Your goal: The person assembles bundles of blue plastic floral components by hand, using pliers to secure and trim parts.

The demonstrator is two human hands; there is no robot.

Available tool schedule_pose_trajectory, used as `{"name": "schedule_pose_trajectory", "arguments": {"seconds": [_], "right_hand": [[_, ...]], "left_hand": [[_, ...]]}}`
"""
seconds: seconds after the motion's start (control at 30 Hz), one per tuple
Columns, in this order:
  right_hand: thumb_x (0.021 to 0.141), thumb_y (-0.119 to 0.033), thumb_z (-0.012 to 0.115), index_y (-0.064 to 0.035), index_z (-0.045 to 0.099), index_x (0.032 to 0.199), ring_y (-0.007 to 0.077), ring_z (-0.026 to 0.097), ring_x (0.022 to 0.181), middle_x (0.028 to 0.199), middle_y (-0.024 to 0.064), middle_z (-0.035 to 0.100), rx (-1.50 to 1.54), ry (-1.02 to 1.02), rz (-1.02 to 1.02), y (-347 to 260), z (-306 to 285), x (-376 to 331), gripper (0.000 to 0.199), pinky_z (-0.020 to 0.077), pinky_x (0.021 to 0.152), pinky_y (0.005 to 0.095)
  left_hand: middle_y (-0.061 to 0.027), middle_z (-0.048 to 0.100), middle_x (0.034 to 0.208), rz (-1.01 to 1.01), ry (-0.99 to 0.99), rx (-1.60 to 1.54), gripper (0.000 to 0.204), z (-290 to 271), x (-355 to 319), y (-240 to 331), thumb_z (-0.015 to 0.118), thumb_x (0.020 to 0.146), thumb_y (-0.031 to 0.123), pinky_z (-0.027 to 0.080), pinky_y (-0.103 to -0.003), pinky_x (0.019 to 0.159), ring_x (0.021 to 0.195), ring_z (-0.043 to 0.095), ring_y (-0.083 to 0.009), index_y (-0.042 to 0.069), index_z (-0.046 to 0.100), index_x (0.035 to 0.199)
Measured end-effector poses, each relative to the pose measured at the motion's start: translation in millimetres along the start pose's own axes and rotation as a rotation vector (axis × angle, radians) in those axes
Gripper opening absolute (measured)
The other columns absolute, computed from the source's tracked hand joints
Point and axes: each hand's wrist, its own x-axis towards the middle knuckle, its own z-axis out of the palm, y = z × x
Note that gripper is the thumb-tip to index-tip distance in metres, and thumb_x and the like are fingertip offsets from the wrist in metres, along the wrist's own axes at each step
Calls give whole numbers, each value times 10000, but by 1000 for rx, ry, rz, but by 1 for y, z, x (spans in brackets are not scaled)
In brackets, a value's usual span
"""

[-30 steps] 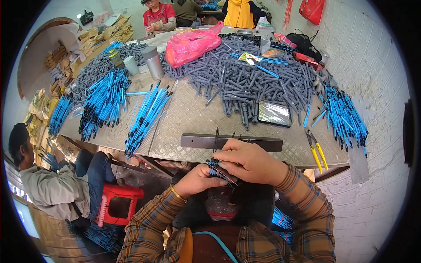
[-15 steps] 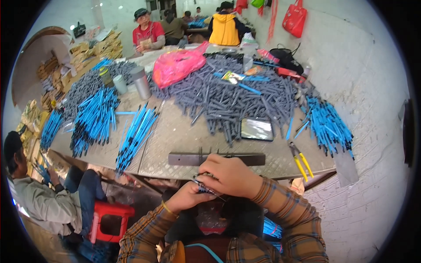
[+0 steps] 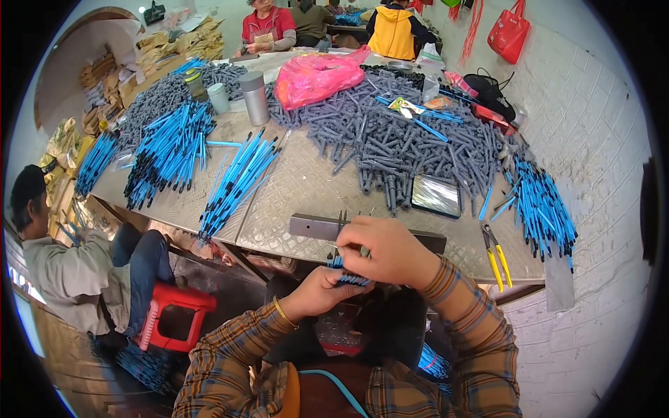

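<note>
My left hand (image 3: 322, 291) grips a small bundle of blue and dark pen parts (image 3: 348, 279) just below the table's near edge. My right hand (image 3: 387, 249) is closed over the upper end of the same bundle, fingers pinched on it. Right behind my hands a grey metal bar (image 3: 313, 227) with thin upright pins lies along the table's edge. Beyond it spreads a big heap of grey pen barrels (image 3: 390, 139).
Rows of blue pens (image 3: 237, 182) lie at left, more blue pens (image 3: 543, 209) at right. Yellow-handled pliers (image 3: 496, 256) and a phone (image 3: 435, 196) rest near the edge. A pink bag (image 3: 317, 75) and a steel flask (image 3: 255, 97) stand farther back. A person (image 3: 77, 265) sits at left by a red stool (image 3: 171, 313).
The view has tipped down slightly and my hands stay together on the bundle near the metal bar. The seated person at left remains in place.
</note>
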Motion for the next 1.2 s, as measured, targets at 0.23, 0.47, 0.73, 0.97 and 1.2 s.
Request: {"name": "schedule_pose_trajectory", "arguments": {"seconds": [0.23, 0.47, 0.73, 0.97, 1.2], "right_hand": [[776, -120, 625, -41, 584, 832, 207, 505, 571, 686, 89, 534, 334, -46, 385, -1, -22, -26, 104, 406, 533, 270], [809, -135, 605, -23, 577, 829, 246, 529, 617, 697, 100, 546, 127, -51, 248, -1, -25, -34, 117, 423, 567, 299], [833, -158, 549, -42, 555, 852, 300, 548, 723, 759, 120, 544, 110, -98, 152, -11, -27, -31, 117, 443, 639, 340], [823, -138, 584, -38, 564, 826, 279, 552, 716, 763, 104, 558, 104, -125, 133, -7, -23, -26, 102, 440, 629, 331], [838, -176, 552, -54, 579, 870, 300, 554, 743, 783, 119, 559, 106, -95, 199, 1, -23, -31, 130, 451, 655, 355]], "left_hand": [[-16, 636, 982, -16, 23, -53, 188, -6, -2, 2, 558, 862, 37, 451, -255, 830, 927, 571, -97, 37, 632, 1034], [-23, 637, 1000, -45, 2, -37, 181, -7, 1, 9, 562, 858, 36, 436, -255, 839, 950, 569, -115, 34, 639, 1022], [-22, 624, 1046, -18, 28, 12, 211, -4, -13, 19, 543, 864, 23, 434, -245, 847, 960, 555, -90, 29, 623, 1059], [-31, 637, 1034, 3, 29, 70, 199, -11, -10, 18, 558, 856, 26, 420, -265, 880, 1004, 556, -125, 36, 640, 1038], [-28, 626, 1063, -29, 10, 37, 206, -16, -5, 6, 564, 858, 38, 414, -261, 886, 1022, 546, -123, 40, 641, 1049]]}}
